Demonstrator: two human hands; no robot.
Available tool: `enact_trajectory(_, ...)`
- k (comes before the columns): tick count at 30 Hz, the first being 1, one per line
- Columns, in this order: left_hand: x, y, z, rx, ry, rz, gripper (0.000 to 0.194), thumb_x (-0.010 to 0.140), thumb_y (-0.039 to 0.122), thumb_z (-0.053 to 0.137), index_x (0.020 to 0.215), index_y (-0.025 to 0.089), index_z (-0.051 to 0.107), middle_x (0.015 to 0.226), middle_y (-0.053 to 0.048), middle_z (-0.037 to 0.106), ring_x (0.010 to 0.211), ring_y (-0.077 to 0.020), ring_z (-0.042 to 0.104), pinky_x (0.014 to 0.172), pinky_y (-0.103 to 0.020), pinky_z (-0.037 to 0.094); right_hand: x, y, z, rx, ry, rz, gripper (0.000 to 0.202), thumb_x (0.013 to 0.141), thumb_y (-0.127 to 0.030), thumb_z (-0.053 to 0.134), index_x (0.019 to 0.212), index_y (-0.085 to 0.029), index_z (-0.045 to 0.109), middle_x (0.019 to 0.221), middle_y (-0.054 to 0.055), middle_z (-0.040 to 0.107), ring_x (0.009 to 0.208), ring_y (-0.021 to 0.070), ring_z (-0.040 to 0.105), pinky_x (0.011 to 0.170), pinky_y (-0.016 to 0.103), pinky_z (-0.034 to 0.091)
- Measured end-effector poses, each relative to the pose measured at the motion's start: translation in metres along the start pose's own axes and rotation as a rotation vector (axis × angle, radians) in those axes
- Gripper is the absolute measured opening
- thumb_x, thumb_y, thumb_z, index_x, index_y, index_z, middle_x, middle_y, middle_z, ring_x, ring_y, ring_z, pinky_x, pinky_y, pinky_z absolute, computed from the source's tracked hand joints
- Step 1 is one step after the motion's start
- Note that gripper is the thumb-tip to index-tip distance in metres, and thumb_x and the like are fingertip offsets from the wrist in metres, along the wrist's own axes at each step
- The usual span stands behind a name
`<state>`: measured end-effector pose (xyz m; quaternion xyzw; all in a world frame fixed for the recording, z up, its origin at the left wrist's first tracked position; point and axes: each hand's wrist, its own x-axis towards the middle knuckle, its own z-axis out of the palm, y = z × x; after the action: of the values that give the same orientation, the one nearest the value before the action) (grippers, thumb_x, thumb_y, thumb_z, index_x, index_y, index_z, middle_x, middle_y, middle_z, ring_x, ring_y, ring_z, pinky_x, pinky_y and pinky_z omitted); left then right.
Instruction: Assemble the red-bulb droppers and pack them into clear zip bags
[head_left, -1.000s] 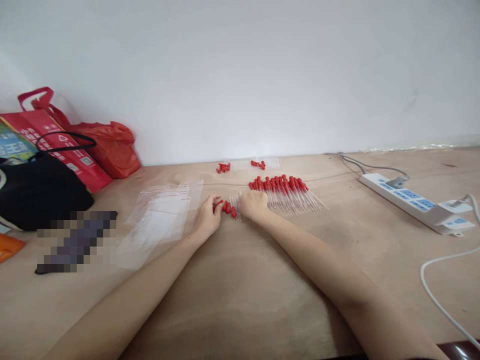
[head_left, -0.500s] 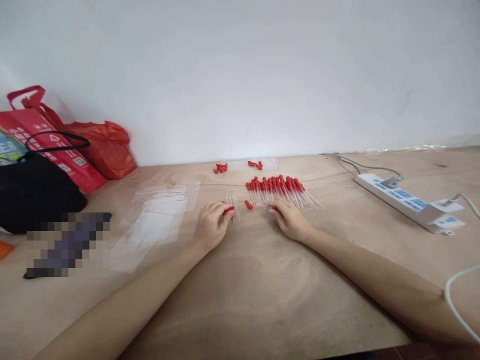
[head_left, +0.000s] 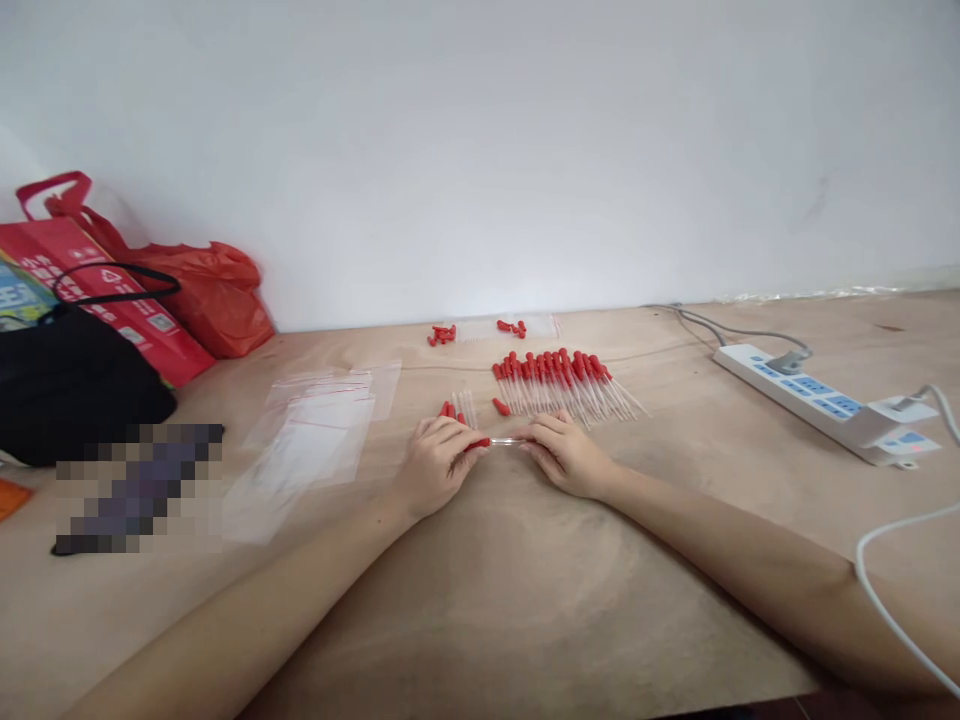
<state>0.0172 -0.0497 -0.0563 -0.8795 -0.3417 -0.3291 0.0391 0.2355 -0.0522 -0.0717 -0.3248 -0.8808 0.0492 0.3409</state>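
Observation:
Between my hands a clear glass dropper tube [head_left: 504,441] lies level, its left end meeting a red rubber bulb [head_left: 478,443]. My left hand [head_left: 442,455] pinches the bulb, and the fingers of my right hand [head_left: 561,452] are closed on the tube's other end. Just beyond my left hand are a few red bulbs [head_left: 448,409] and several loose glass tubes [head_left: 466,408]. A single red bulb [head_left: 501,407] rests past the held tube. Behind my right hand lies a row of droppers [head_left: 555,375] with red bulbs on their ends.
Clear zip bags [head_left: 322,425] lie to the left, near a pixelated dark object [head_left: 139,490]. Red bags [head_left: 217,300] and a black bag [head_left: 75,385] stand at far left. A white power strip [head_left: 810,400] with cables is at right. More bulbs [head_left: 442,335] lie near the wall.
My hands have come together nearer me. The right hand has brought a glass tube leftward from beside the row, and its end now meets the red bulb in my left hand.

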Motion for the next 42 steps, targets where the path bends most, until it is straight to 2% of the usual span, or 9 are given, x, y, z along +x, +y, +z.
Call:
enact_trajectory(11,0.0,0.004,0.002,-0.059,0.029,0.095,0.016,0.086,0.026,0.047,0.08,0.018,0.059,0.071,-0.001,0.062,0.071,-0.0142,0.053,0.073,-0.031,0.036,0.002,0.004,0.003,0.007,0.013,-0.087,0.019,0.085,-0.017,0.042,0.093,-0.019,0.059,0.082,0.004,0.063,0.073,0.012,0.053,0.07,0.029,0.027)
enact_trajectory(16,-0.001,0.005,0.001,-0.035,-0.019,0.11,0.018,0.086,0.026,0.045,0.077,0.017,0.058,0.071,-0.001,0.062,0.07,-0.0145,0.052,0.075,-0.032,0.034,0.003,0.004,0.001,-0.096,0.005,-0.127,0.02,0.083,-0.016,0.043,0.094,-0.018,0.06,0.078,0.003,0.062,0.065,0.011,0.049,0.067,0.03,0.024)
enact_trajectory(20,-0.001,0.006,0.001,-0.01,-0.055,0.12,0.019,0.085,0.026,0.045,0.076,0.016,0.058,0.07,-0.002,0.061,0.069,-0.0149,0.051,0.076,-0.033,0.034,0.003,0.002,0.0,-0.202,0.004,-0.155,0.023,0.079,-0.01,0.041,0.089,-0.018,0.061,0.075,0.002,0.061,0.06,0.0106,0.046,0.065,0.03,0.021)
enact_trajectory(24,0.001,0.008,0.001,0.006,-0.086,0.123,0.019,0.085,0.027,0.044,0.076,0.016,0.057,0.07,-0.002,0.06,0.069,-0.0151,0.05,0.077,-0.034,0.033,0.003,-0.002,-0.002,-0.245,-0.004,-0.181,0.022,0.079,-0.011,0.041,0.084,-0.017,0.061,0.07,0.001,0.059,0.054,0.0096,0.04,0.062,0.03,0.019)
enact_trajectory(30,0.002,0.013,-0.002,0.002,-0.105,0.141,0.018,0.085,0.025,0.042,0.075,0.016,0.055,0.069,-0.002,0.059,0.07,-0.0151,0.05,0.08,-0.035,0.033,0.005,-0.01,0.0,-0.195,-0.045,-0.151,0.023,0.084,-0.019,0.037,0.08,-0.015,0.059,0.066,0.001,0.056,0.054,0.0105,0.04,0.061,0.029,0.021)
enact_trajectory(42,0.002,0.012,0.001,0.006,-0.111,0.161,0.02,0.085,0.025,0.042,0.073,0.017,0.056,0.069,-0.002,0.06,0.07,-0.0149,0.051,0.08,-0.034,0.033,0.011,-0.016,0.004,-0.143,-0.119,-0.099,0.025,0.085,-0.019,0.035,0.076,-0.014,0.058,0.064,0.003,0.057,0.055,0.011,0.043,0.061,0.027,0.024)
